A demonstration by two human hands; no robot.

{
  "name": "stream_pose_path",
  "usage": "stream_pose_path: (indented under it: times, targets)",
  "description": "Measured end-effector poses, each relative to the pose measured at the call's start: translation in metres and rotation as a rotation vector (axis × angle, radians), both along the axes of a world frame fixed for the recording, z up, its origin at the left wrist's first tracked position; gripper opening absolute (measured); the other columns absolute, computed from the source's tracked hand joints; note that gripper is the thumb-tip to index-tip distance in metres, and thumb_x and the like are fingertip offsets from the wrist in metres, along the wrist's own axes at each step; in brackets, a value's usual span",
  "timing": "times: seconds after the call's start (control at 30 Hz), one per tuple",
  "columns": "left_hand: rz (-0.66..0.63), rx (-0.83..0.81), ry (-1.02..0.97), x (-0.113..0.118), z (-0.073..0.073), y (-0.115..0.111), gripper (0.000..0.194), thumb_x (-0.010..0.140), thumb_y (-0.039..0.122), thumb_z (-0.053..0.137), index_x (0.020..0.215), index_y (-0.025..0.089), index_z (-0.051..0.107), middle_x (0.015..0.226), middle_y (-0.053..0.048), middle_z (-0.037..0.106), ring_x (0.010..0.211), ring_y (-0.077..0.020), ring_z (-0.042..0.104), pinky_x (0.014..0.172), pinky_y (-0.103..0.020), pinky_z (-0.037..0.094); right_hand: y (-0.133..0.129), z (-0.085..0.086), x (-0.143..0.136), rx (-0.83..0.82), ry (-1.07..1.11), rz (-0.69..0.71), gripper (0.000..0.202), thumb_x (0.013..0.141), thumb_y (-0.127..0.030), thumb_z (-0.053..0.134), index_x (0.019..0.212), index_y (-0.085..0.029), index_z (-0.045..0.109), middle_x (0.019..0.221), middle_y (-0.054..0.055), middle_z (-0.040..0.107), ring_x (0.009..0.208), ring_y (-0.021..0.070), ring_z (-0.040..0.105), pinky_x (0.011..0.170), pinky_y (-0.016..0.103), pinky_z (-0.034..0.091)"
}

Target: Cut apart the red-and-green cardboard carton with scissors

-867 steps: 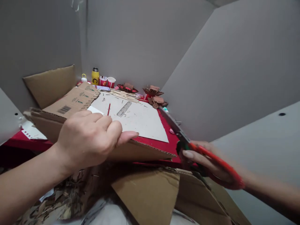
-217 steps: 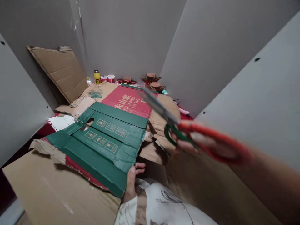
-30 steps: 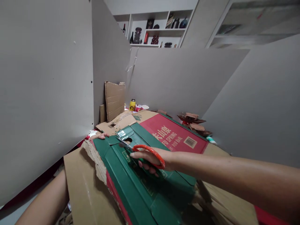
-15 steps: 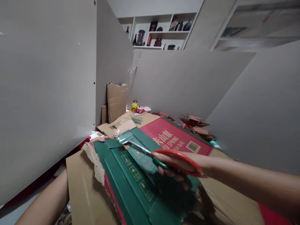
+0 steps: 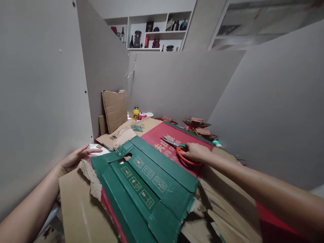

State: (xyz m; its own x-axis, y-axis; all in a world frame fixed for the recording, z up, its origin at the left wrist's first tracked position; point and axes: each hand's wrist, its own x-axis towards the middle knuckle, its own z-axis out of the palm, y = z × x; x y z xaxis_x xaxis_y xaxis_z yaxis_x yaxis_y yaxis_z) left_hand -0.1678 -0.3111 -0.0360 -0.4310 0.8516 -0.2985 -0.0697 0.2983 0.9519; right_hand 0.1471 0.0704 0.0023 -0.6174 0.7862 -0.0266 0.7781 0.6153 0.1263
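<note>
A pair of scissors (image 5: 174,143) with orange and green handles is in my right hand (image 5: 196,152), over the red printed area of a flattened cardboard box (image 5: 152,135). Its blades are slightly apart and point left. A green cardboard piece (image 5: 141,185) with a hand hole and a ragged torn left edge lies in front of me on other cardboard. My left hand (image 5: 78,157) is at the upper left of that piece, fingers extended and apart, beside its edge. Nothing shows in those fingers.
Brown cardboard (image 5: 114,109) leans against the partition at the back left. A yellow can (image 5: 136,113) and paper cups (image 5: 149,115) stand at the rear. Small wooden boat models (image 5: 196,122) are at the back right. Grey partitions (image 5: 172,81) enclose the work area.
My right hand has carried the scissors off the green cardboard, right and up over the red print. My left hand has come off the green piece's edge and opened. The view has shifted.
</note>
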Motion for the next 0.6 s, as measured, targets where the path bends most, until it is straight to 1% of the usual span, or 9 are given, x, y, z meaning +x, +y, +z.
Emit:
stream_pose_path:
  times: [0.07,0.13,0.23,0.33,0.37,0.4,0.47,0.53,0.6]
  targets:
    - [-0.029,-0.081,-0.1,-0.001,0.0,-0.007,0.067,0.074,0.067,0.062,0.118,0.017,0.065,0.117,-0.012,0.069,0.107,-0.0299,0.065,0.094,-0.042,0.051,0.006,-0.006,0.0,0.008,-0.02,0.016,0.052,0.087,-0.059,0.047,0.103,-0.013,0.065,0.109,0.018,0.067,0.096,0.032,0.065,0.066,0.033,0.045]
    - [-0.058,-0.162,-0.097,-0.002,0.001,-0.011,0.06,0.067,0.063,0.071,0.105,0.016,0.072,0.109,-0.012,0.072,0.102,-0.0296,0.067,0.092,-0.037,0.051,0.008,-0.005,-0.001,0.007,-0.045,0.05,0.051,0.088,-0.058,0.048,0.106,-0.013,0.064,0.108,0.018,0.067,0.095,0.0304,0.066,0.067,0.033,0.046]
    - [-0.114,-0.185,0.105,-0.006,0.006,-0.012,0.048,0.068,0.06,0.072,0.091,0.017,0.074,0.1,-0.008,0.074,0.093,-0.0253,0.067,0.088,-0.032,0.051,0.005,0.006,-0.005,0.011,-0.094,0.108,0.043,0.086,-0.051,0.056,0.101,-0.013,0.066,0.101,0.019,0.069,0.089,0.0307,0.067,0.067,0.033,0.047]
    - [-0.273,-0.2,0.309,-0.008,0.02,-0.006,0.045,0.072,0.062,0.066,0.082,0.018,0.072,0.088,-0.005,0.072,0.084,-0.0212,0.064,0.083,-0.029,0.049,-0.013,0.024,-0.02,0.092,-0.082,0.192,0.039,0.086,-0.044,0.059,0.102,-0.009,0.066,0.106,0.024,0.066,0.095,0.0362,0.064,0.071,0.038,0.047]
    - [-0.317,-0.213,0.39,-0.008,0.026,-0.003,0.047,0.073,0.063,0.064,0.078,0.017,0.07,0.084,-0.004,0.07,0.081,-0.0199,0.062,0.08,-0.028,0.048,-0.024,0.029,-0.029,0.122,-0.054,0.246,0.04,0.088,-0.043,0.056,0.107,-0.008,0.065,0.11,0.025,0.064,0.099,0.0363,0.063,0.074,0.039,0.047]
    - [-0.346,-0.246,0.482,-0.008,0.032,0.001,0.049,0.073,0.065,0.061,0.076,0.017,0.068,0.081,-0.004,0.068,0.078,-0.0185,0.06,0.076,-0.027,0.047,-0.037,0.033,-0.04,0.138,-0.023,0.317,0.04,0.09,-0.042,0.053,0.11,-0.01,0.063,0.113,0.023,0.063,0.102,0.0346,0.062,0.077,0.038,0.047]
    - [-0.374,-0.362,0.653,-0.005,0.044,0.011,0.052,0.074,0.067,0.054,0.075,0.016,0.066,0.077,-0.003,0.065,0.072,-0.0167,0.056,0.067,-0.025,0.045,-0.067,0.036,-0.067,0.133,0.04,0.505,0.04,0.095,-0.044,0.045,0.118,-0.015,0.06,0.118,0.017,0.063,0.106,0.0285,0.061,0.083,0.034,0.046]
    - [-0.396,-0.49,0.773,-0.001,0.052,0.024,0.052,0.075,0.065,0.053,0.08,0.016,0.068,0.076,-0.003,0.065,0.068,-0.0163,0.055,0.061,-0.024,0.043,-0.099,0.033,-0.1,0.104,0.081,0.724,0.041,0.098,-0.047,0.04,0.122,-0.019,0.058,0.12,0.012,0.063,0.108,0.0231,0.06,0.087,0.03,0.044]
    - [-0.395,-0.561,0.84,0.006,0.054,0.041,0.045,0.075,0.058,0.057,0.084,0.016,0.07,0.079,-0.004,0.067,0.069,-0.0172,0.058,0.06,-0.025,0.044,-0.128,0.026,-0.137,0.087,0.106,0.916,0.038,0.1,-0.044,0.036,0.118,-0.021,0.06,0.121,0.009,0.063,0.11,0.0201,0.058,0.091,0.028,0.041]
